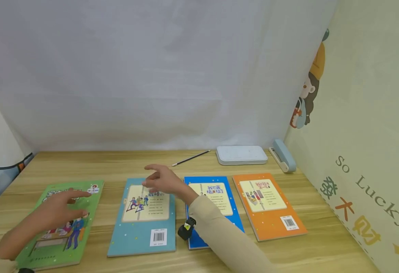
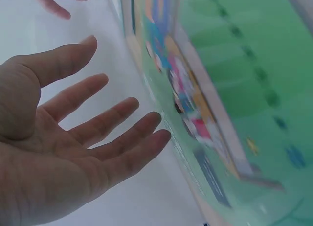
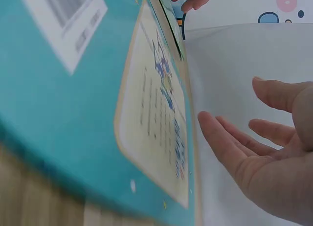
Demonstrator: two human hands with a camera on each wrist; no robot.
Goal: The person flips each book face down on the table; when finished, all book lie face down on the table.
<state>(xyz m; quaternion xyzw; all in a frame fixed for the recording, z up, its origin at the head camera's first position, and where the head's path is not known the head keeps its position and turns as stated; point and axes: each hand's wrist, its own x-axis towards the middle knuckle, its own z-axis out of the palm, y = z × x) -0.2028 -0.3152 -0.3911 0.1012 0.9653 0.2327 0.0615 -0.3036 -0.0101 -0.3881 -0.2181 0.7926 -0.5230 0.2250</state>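
Observation:
My left hand (image 1: pixel 54 210) hovers over a green book (image 1: pixel 54 248) at the left of the table, its fingers apart and holding nothing. In the left wrist view that hand (image 2: pixel 83 133) has its fingers loosely extended beside the green cover (image 2: pixel 244 89). Above the top of a teal book (image 1: pixel 141 239) is my right hand (image 1: pixel 165 180), with nothing in its fingers. The right wrist view shows that hand (image 3: pixel 269 152) relaxed, apart from the teal cover (image 3: pixel 73 118). A blue book (image 1: pixel 233 218) lies partly hidden under my right forearm. Farther right lies an orange book (image 1: pixel 274 223).
Toward the back of the wooden table (image 1: pixel 100 163) lie a dark pencil (image 1: pixel 190 158), a pale blue case (image 1: pixel 241 155) and a light blue stapler (image 1: pixel 282 155). A white sheet (image 1: pixel 144 76) hangs behind, and a decorated wall panel (image 1: pixel 366 132) stands at the right.

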